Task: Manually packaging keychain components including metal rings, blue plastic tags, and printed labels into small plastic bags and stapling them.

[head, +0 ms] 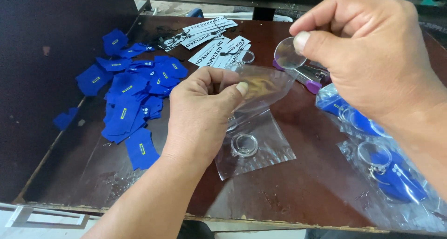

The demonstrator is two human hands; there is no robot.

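Clear disc (287,55) sits pinched between your right hand's (372,52) thumb and forefinger, above the desk (288,192), far right. Your left hand (202,113) grips a clear plastic bag (260,122) at centre, blue fabric pieces (132,97) left.

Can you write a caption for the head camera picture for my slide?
Left hand holds open a clear plastic bag while right hand pinches a clear round disc.
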